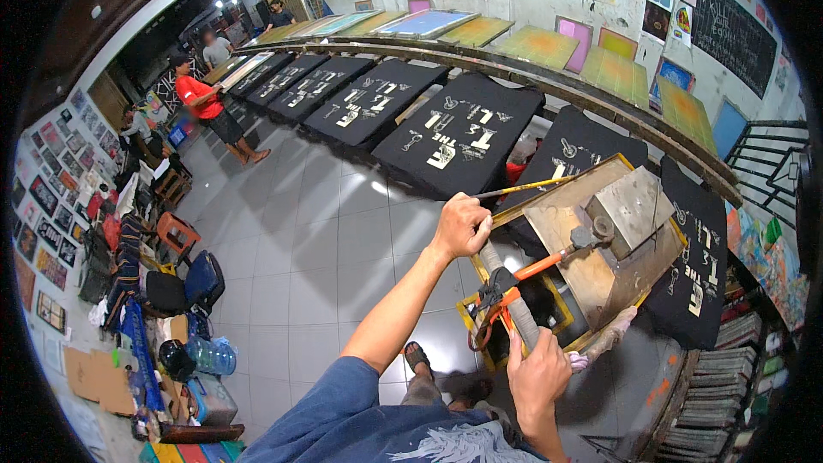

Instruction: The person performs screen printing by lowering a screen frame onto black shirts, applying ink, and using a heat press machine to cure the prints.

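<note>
Both of my hands are closed around a grey-wrapped handlebar (pixel 519 319). My left hand (pixel 463 225) grips its far end, and my right hand (pixel 538 369) wraps the near end, thumb lying along it. Fixed to the bar is an orange tube (pixel 542 264) with a black clamp (pixel 495 289). It runs to a metal-hooded unit (pixel 561 216) on a yellow frame, which looks like a flash dryer. A metal box (pixel 633 210) sits on top of the hood. The unit covers part of a black printed T-shirt (pixel 587 141) on the long table; its underside is hidden.
Black T-shirts with cream print (pixel 454 133) lie in a row along the table. Behind them stand several flat boards and screens (pixel 536 47). A person in a red shirt (pixel 197 96) stands at the table's far left. Chairs (pixel 204 281) and a water bottle (pixel 212 356) are left.
</note>
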`<move>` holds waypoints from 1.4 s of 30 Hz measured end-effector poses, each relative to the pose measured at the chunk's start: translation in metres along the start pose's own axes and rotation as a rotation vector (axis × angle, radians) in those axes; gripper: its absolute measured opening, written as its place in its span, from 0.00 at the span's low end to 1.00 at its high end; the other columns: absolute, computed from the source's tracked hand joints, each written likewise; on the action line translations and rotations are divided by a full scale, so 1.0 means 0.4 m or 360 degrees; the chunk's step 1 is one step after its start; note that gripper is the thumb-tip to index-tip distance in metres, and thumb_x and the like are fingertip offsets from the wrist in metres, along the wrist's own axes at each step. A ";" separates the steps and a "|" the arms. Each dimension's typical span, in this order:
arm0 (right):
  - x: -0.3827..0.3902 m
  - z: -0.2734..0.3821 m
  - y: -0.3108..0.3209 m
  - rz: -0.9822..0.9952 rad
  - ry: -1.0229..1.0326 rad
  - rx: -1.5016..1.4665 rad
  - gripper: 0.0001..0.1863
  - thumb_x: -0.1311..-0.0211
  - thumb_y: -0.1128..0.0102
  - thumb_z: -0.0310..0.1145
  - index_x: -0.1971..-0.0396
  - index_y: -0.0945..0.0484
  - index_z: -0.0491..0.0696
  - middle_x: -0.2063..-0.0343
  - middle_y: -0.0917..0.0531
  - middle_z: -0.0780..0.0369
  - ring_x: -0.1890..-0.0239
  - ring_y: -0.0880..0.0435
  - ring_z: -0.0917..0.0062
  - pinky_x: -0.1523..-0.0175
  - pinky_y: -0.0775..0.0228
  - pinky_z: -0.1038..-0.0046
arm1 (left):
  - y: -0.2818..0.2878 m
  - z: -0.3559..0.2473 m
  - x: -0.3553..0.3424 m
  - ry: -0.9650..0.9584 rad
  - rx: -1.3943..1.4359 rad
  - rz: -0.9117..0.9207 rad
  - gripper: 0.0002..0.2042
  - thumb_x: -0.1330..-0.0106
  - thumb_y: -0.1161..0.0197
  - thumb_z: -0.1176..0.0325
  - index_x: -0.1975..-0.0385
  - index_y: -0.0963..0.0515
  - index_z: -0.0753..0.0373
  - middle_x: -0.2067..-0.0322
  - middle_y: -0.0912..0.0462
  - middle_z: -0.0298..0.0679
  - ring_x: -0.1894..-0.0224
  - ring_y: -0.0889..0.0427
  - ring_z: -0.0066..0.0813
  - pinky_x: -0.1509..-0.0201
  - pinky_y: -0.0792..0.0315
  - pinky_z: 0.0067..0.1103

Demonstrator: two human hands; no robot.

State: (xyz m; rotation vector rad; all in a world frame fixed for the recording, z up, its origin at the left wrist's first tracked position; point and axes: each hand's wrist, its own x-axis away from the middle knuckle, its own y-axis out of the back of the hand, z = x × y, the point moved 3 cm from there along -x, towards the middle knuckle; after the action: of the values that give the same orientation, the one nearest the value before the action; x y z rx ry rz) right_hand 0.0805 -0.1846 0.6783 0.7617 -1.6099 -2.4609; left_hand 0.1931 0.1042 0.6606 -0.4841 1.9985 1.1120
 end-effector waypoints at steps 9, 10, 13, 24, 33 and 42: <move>-0.005 0.004 -0.002 -0.0015 -0.0020 0.0050 0.20 0.34 0.30 0.47 0.63 0.23 0.43 0.72 0.17 0.52 0.68 0.15 0.52 0.62 0.25 0.54 | 0.009 0.001 -0.002 0.0003 -0.0013 0.0066 0.13 0.41 0.41 0.67 0.87 0.30 0.59 0.85 0.30 0.41 0.77 0.28 0.42 0.66 0.35 0.36; -0.006 0.002 -0.003 -0.0027 -0.0025 0.0062 0.20 0.35 0.30 0.47 0.63 0.23 0.43 0.72 0.17 0.52 0.68 0.15 0.52 0.62 0.25 0.54 | 0.009 -0.002 -0.005 0.0010 -0.0009 0.0061 0.13 0.41 0.41 0.67 0.87 0.30 0.59 0.85 0.30 0.41 0.77 0.28 0.42 0.66 0.35 0.36; -0.005 0.003 -0.006 -0.0041 -0.0042 0.0073 0.20 0.35 0.30 0.47 0.64 0.23 0.43 0.72 0.17 0.52 0.68 0.15 0.52 0.62 0.25 0.54 | 0.011 -0.007 -0.009 0.0020 -0.0005 0.0048 0.12 0.41 0.41 0.67 0.87 0.29 0.59 0.85 0.30 0.41 0.77 0.28 0.43 0.65 0.35 0.36; -0.009 0.008 -0.007 0.0049 -0.0155 0.0052 0.21 0.35 0.30 0.49 0.65 0.23 0.44 0.72 0.17 0.52 0.68 0.15 0.51 0.62 0.26 0.53 | 0.010 0.001 -0.007 0.0019 -0.0007 0.0060 0.13 0.42 0.39 0.67 0.88 0.27 0.60 0.86 0.30 0.41 0.77 0.28 0.42 0.65 0.34 0.36; -0.012 0.022 0.000 0.0009 -0.0295 0.0042 0.23 0.35 0.31 0.54 0.69 0.20 0.46 0.74 0.18 0.51 0.69 0.16 0.50 0.63 0.25 0.51 | 0.007 0.007 -0.006 -0.0006 0.0013 0.0013 0.11 0.43 0.38 0.66 0.86 0.24 0.59 0.84 0.29 0.41 0.75 0.26 0.41 0.65 0.33 0.36; -0.029 0.015 -0.004 -0.0116 -0.0169 0.0022 0.25 0.42 0.25 0.53 0.74 0.26 0.48 0.81 0.22 0.55 0.76 0.18 0.54 0.70 0.29 0.54 | 0.009 0.010 -0.010 -0.0013 -0.0011 0.0082 0.12 0.41 0.39 0.67 0.86 0.28 0.60 0.85 0.29 0.40 0.77 0.28 0.42 0.65 0.34 0.36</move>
State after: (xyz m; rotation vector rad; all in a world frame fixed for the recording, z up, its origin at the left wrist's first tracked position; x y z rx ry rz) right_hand 0.0880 -0.1747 0.6827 0.7153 -1.6649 -2.5850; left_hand 0.1953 0.1094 0.6644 -0.4334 2.0110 1.1508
